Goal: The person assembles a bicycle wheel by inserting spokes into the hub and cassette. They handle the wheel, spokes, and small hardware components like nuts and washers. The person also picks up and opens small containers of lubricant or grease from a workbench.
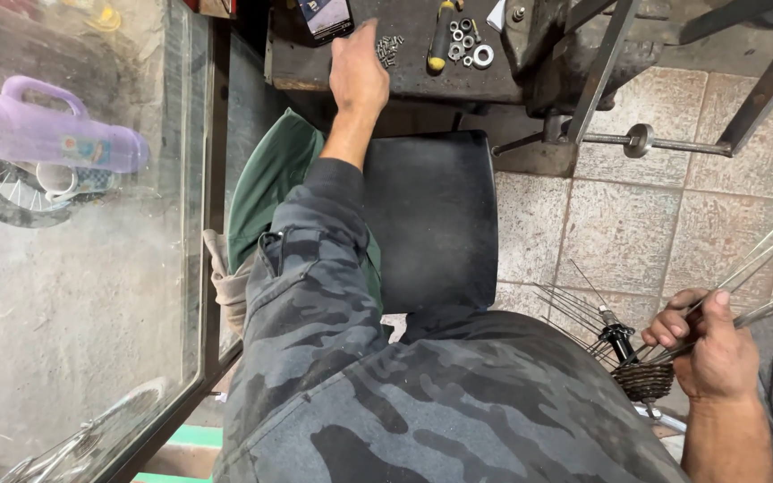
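Steel spokes (pixel 744 268) sit gripped in the right hand (pixel 713 349); the open left hand (pixel 357 72) reaches beside small screws (pixel 389 49).

Garment: a long-sleeved camouflage top in dark grey with black and mid-grey patches, of a heavy fabric that creases across the front. The left sleeve (pixel 306 268) is pushed up to just below the elbow, its cuff bunched in thick folds, with a seam line and a small tab or button showing near the cuff edge. The forearm beyond it is bare. The left hand (pixel 357 76) is bare. The right hand (pixel 716 353) and forearm are likewise uncovered; no right sleeve shows within view.
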